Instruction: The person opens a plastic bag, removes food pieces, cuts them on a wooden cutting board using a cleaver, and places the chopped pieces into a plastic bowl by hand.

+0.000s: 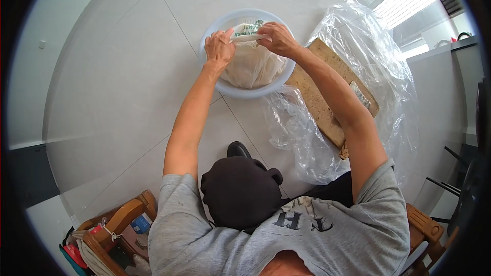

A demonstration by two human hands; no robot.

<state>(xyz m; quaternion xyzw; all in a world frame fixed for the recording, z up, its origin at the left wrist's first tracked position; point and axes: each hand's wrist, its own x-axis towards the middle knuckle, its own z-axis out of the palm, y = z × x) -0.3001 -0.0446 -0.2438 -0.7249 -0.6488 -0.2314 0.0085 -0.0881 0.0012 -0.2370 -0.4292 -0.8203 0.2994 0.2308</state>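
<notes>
A whitish translucent plastic bag point(250, 69) with green printing sits in a pale blue round basin point(240, 92) on the floor. Something pale fills the bag, but I cannot make out what it is. My left hand point(220, 48) grips the bag's upper edge at the left side of the basin. On the other side, my right hand point(277, 40) pinches the same edge. Between the two hands the edge is stretched into a narrow folded band.
Right of the basin, a worn brown board or flattened cardboard point(327, 89) lies on a large crumpled clear plastic sheet point(302, 140). A black shoe point(238, 149) is on the tiled floor. Wooden furniture point(123, 220) holding assorted items stands at lower left.
</notes>
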